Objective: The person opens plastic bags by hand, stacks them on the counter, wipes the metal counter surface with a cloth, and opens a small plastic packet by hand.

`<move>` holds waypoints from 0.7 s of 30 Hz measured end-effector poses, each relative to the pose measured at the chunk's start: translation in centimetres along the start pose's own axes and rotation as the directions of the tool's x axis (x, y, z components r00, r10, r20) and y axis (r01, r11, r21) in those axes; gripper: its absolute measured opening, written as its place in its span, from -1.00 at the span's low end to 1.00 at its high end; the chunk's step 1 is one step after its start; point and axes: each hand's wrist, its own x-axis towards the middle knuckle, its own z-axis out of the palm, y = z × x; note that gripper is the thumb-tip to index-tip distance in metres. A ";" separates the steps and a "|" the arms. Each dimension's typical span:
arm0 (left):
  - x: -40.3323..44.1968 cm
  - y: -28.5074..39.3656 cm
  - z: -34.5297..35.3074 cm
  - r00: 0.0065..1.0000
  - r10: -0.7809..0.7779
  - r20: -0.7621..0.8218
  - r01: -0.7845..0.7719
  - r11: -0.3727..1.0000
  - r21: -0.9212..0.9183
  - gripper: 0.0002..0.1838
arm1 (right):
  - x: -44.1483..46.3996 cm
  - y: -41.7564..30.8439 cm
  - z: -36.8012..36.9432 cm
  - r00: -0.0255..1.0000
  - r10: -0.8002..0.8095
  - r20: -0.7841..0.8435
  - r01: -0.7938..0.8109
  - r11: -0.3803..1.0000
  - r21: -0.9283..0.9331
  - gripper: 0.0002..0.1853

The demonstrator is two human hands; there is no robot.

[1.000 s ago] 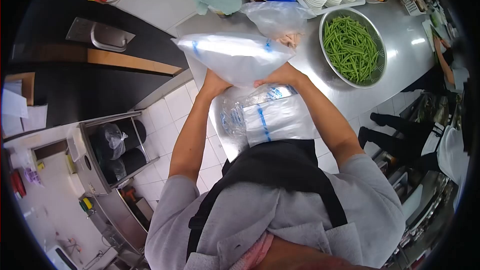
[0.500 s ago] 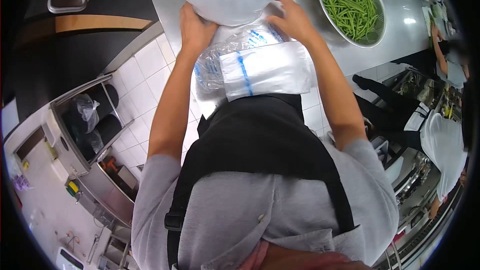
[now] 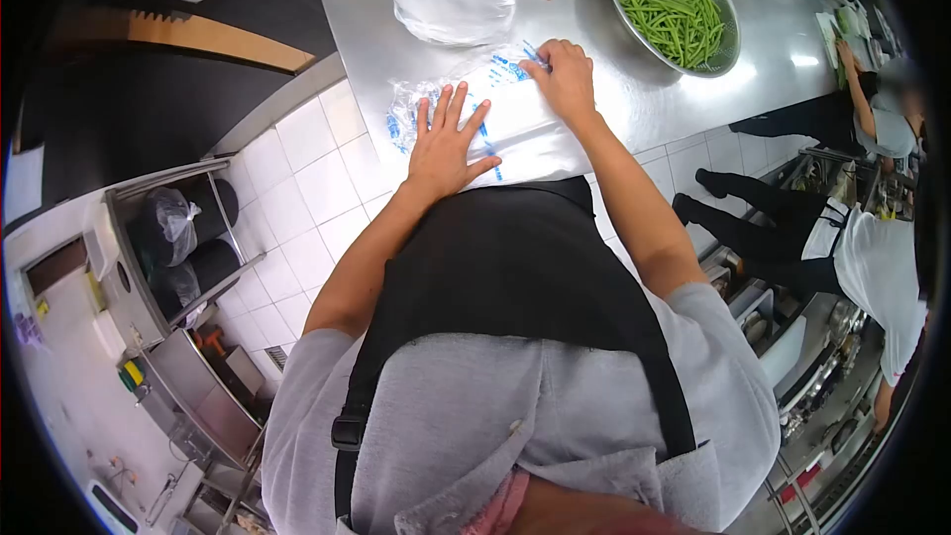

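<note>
I lay my left grip [image 3: 446,144], released and spread, on plastic bags [image 3: 515,111] at the near edge of the tabletop [image 3: 649,104]; my right grip [image 3: 567,84] curls at their far side, whether grasping I cannot tell.

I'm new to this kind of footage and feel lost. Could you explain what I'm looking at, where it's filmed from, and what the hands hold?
There is no machine here, just a person's two bare hands. A camera worn on the head looks forward and down, so their own apron fills the middle. On the metal table lie flat plastic sheets with blue print, a large cloudy plastic bag beyond them, and a colander of green beans. The left hand rests spread on the sheets. The right hand has curled fingers at their far edge; whether it grips anything is unclear.
</note>
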 end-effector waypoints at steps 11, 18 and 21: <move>-1.3 0.4 1.6 0.988 -0.121 -0.091 0.120 0.993 -0.021 -0.45 | -1.4 2.8 -5.3 1.000 0.005 -0.015 0.001 0.926 0.377 -0.65; -0.4 -1.3 2.3 0.980 -0.105 -0.168 0.078 0.984 -0.159 -0.55 | -11.0 5.0 -4.7 0.979 -0.111 0.171 0.056 0.954 0.296 -0.75; -0.3 1.0 -1.3 0.943 -0.111 -0.314 0.001 0.944 -0.331 -0.44 | -10.5 5.1 -4.2 0.988 -0.013 0.153 -0.043 0.933 0.357 -0.88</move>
